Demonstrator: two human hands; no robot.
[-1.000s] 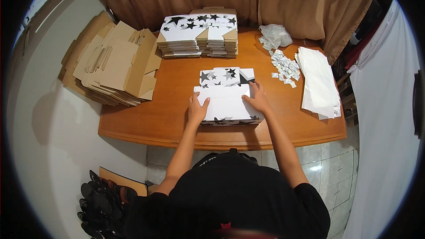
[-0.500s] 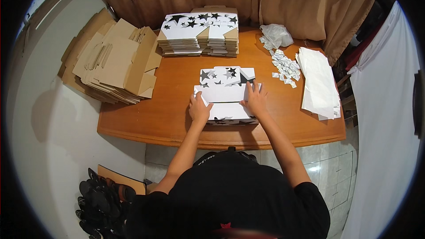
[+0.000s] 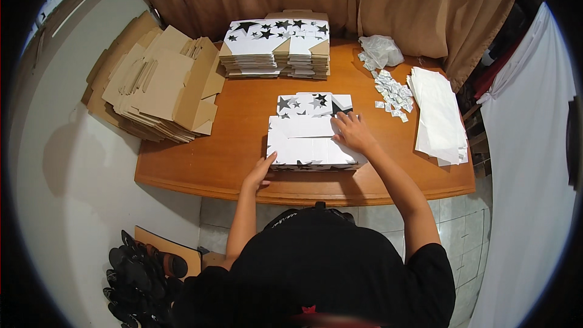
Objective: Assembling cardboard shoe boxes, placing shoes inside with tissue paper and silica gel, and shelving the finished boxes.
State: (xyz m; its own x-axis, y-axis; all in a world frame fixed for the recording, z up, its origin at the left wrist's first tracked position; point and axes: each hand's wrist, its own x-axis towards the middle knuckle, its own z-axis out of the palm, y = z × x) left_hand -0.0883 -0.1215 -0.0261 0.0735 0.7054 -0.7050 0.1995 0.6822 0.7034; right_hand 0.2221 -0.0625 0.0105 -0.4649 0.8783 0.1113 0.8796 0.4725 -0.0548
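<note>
A flat white cardboard box blank printed with black stars (image 3: pixel 313 130) lies in the middle of the brown wooden desk (image 3: pixel 243 127), close to the near edge. It looks light and thin, stiff along its panels but ready to bend at the creases, and its smooth printed face probably slides easily on the wood. The flap edges and corners seem the best places to take hold, since a pinch in mid-panel could buckle it.

The left hand (image 3: pixel 260 173) sits at the blank's 7 o'clock corner, fingers close together and touching the edge; whether they grip it I cannot tell. The right hand (image 3: pixel 353 132) lies flat on the upper panel toward 3 o'clock, fingers spread and pressing down, closed on nothing.

At 12 o'clock from the blank stands a stack of the same star-printed flat boxes (image 3: pixel 276 48), well apart. At 10 o'clock a heap of plain brown cardboard blanks (image 3: pixel 161 85) hangs over the desk's left end. At 2 o'clock lie small scattered printed paper pieces (image 3: pixel 392 92) with a crumpled clear plastic bag (image 3: pixel 381 51) beyond them, and at 3 o'clock a pile of white sheets (image 3: pixel 438 115). The paper pieces lie nearest the right hand and could be brushed. Dark sandals (image 3: pixel 143 273) rest on the floor at 7 o'clock.
</note>
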